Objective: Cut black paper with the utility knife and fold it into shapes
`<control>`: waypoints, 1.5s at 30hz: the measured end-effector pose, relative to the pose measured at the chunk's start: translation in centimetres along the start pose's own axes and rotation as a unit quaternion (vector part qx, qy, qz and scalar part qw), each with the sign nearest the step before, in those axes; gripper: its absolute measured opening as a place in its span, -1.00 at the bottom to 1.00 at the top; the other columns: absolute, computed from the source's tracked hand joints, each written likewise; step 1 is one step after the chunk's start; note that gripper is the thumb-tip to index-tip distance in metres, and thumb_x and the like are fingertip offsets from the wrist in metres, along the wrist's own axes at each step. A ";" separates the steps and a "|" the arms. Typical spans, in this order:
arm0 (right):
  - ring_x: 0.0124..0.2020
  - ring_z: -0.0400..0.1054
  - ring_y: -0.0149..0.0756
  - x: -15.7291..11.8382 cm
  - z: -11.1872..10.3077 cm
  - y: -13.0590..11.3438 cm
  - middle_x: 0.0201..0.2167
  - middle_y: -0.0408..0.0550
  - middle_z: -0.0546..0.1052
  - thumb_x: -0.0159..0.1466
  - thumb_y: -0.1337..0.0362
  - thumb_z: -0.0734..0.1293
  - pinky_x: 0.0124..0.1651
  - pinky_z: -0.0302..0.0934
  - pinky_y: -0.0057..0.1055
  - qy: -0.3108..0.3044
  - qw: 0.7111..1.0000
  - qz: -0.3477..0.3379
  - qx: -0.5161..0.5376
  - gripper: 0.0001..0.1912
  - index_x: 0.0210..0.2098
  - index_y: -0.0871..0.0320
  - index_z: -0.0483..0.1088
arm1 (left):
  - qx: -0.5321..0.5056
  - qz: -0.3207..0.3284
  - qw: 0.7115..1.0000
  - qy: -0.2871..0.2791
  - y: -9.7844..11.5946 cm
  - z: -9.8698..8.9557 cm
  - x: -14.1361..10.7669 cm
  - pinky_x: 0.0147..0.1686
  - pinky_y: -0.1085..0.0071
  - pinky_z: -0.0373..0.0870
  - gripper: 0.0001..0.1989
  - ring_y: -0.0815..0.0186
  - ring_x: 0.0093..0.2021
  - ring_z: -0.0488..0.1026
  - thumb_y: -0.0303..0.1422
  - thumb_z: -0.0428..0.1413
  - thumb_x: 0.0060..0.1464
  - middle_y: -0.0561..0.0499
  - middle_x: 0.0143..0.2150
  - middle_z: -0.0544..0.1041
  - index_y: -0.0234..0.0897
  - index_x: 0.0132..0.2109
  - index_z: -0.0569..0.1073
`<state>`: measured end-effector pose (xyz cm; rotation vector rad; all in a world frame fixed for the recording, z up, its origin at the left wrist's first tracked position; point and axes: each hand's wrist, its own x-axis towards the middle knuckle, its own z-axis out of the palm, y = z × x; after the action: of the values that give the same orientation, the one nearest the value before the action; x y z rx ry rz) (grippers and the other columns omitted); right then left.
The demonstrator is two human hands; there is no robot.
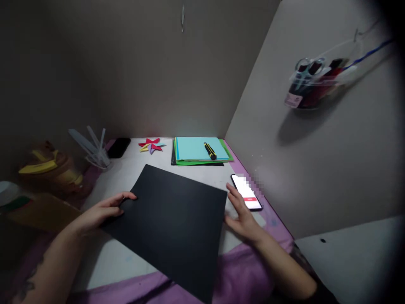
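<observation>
A large black sheet of paper (177, 219) is held tilted over the white tabletop, its near corner hanging past the front edge. My left hand (106, 211) pinches its left edge, thumb and index finger curled around it. At the opposite edge, my right hand (242, 215) has its fingers apart, with the fingertips and thumb right beside the paper; whether they touch it I cannot make out. Just beyond the right hand lies a phone (248, 193) with a lit screen.
Coloured paper sheets (194, 148) are stacked at the back, a yellow-black utility knife (209, 151) on top. Beside them are a folded paper star (152, 145), a dark phone (119, 148) and a clear cup (99, 158). A container with scissors (306, 88) hangs on the right wall.
</observation>
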<state>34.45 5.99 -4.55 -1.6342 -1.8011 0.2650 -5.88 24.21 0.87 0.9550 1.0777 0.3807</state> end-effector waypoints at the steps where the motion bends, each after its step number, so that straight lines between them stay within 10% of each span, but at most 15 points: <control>1: 0.37 -0.11 -0.15 -0.4 0.7 -0.6 0.37 0.04 -0.02 0.23 0.29 0.22 0.29 -0.04 0.00 0.004 1.000 -0.005 0.024 -0.26 0.34 -0.04 -0.11 | 0.023 -0.010 1.000 -0.016 0.4 0.2 0.6 -0.58 0.38 0.38 -0.44 0.16 -0.53 0.49 -0.38 0.32 -0.36 -0.04 -0.35 0.55 -0.13 -0.07 0.49; 4: 0.31 0.03 -0.20 -1.0 2.6 -1.5 0.32 0.07 0.09 0.18 0.39 0.25 0.27 0.03 -0.08 -0.010 0.996 -0.031 0.087 -0.20 0.35 -0.01 -0.11 | 0.115 0.011 0.993 -0.013 1.5 0.6 2.4 -0.48 0.39 0.43 -0.39 0.10 -0.36 0.54 -0.43 0.34 -0.42 -0.09 -0.22 0.57 -0.16 -0.06 0.52; 7: 0.31 0.03 -0.19 -0.9 3.8 -1.6 0.26 0.00 0.22 0.14 0.51 0.21 0.25 0.08 -0.10 -0.068 0.989 -0.103 0.077 -0.44 0.11 -0.01 0.33 | 0.240 0.103 0.964 0.044 2.5 1.0 4.4 -0.25 0.45 0.42 -0.36 0.03 -0.03 0.47 -0.47 0.32 -0.47 -0.09 -0.02 0.54 -0.13 -0.07 0.54; 13: 0.06 0.33 -0.22 -0.4 2.8 -3.8 -0.04 0.01 0.51 0.19 0.50 0.21 0.12 0.22 -0.11 -0.042 0.985 -0.154 0.071 -0.71 -0.22 0.06 0.46 | 0.612 0.175 0.752 0.170 2.8 3.2 7.4 -0.19 0.22 0.36 -0.36 -0.11 -0.13 0.50 -0.31 0.16 -0.17 -0.22 -0.13 0.58 -0.24 0.15 0.38; 16: -0.21 0.45 -0.33 0.2 1.1 -5.7 -0.25 -0.07 0.57 0.23 0.47 0.23 -0.01 0.30 -0.23 -0.036 0.971 -0.195 0.133 -0.72 -0.14 0.05 0.42 | 0.622 0.272 0.722 0.135 2.4 5.6 7.2 -0.13 0.27 0.34 -0.61 -0.01 -0.10 0.49 -0.25 0.03 0.01 -0.16 -0.09 0.57 -0.22 -0.02 0.49; 21: -0.20 0.42 -0.27 3.5 -0.9 -5.7 -0.30 -0.07 0.51 0.15 0.34 0.39 -0.12 0.31 -0.30 0.069 0.973 0.003 0.218 -0.95 -0.40 0.07 0.44 | 0.596 0.397 0.694 0.077 2.9 9.4 4.1 -0.02 0.24 0.29 -0.70 0.14 -0.14 0.50 -0.26 -0.03 0.14 -0.04 -0.16 0.61 -0.14 -0.11 0.54; 25: 0.15 0.24 -0.09 7.2 -0.4 -4.0 0.19 -0.02 0.26 0.05 0.31 0.46 0.17 0.12 -0.16 0.026 0.971 0.025 0.237 -0.90 -0.48 0.09 0.45 | 0.597 0.457 0.659 0.034 4.2 10.4 1.8 0.09 0.14 0.19 -0.75 0.20 -0.17 0.51 -0.34 0.01 0.17 0.00 -0.18 0.62 -0.11 -0.09 0.54; 32: 0.10 0.27 -0.05 11.6 1.9 -4.0 0.09 0.04 0.40 0.02 0.26 0.47 -0.03 0.20 -0.22 -0.005 0.962 0.021 0.273 -0.89 -0.51 0.11 0.46 | 0.448 0.442 0.777 0.013 5.6 8.7 1.0 -0.20 0.39 0.37 -0.80 0.24 -0.23 0.53 -0.31 0.13 0.08 0.01 -0.22 0.63 -0.15 -0.15 0.58; 38: -0.44 0.29 -0.31 13.6 4.4 -2.2 -0.51 -0.17 0.44 -0.01 0.16 0.47 -0.33 0.16 -0.37 0.133 0.927 0.140 0.323 -0.80 -0.49 0.12 0.42 | -0.050 0.362 0.930 0.044 3.3 6.3 5.3 -0.29 0.37 0.39 -0.23 0.30 -0.28 0.47 0.12 0.13 -0.04 -0.13 0.01 0.50 -0.10 0.25 0.23; 45: -0.42 0.28 -0.30 12.8 6.0 -0.3 -0.49 -0.16 0.43 0.06 0.14 0.45 -0.32 0.16 -0.37 0.215 0.927 0.173 0.255 -0.78 -0.45 0.13 0.41 | -0.050 0.287 0.956 -0.013 -0.7 5.8 8.6 -0.08 0.22 0.37 -0.11 0.02 0.10 0.33 0.17 0.21 -0.22 -0.18 0.31 0.20 -0.05 0.25 0.26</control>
<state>30.89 19.66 -4.44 -1.4711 -1.0026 0.4499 3.01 26.98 -3.78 1.1705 0.7307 0.8884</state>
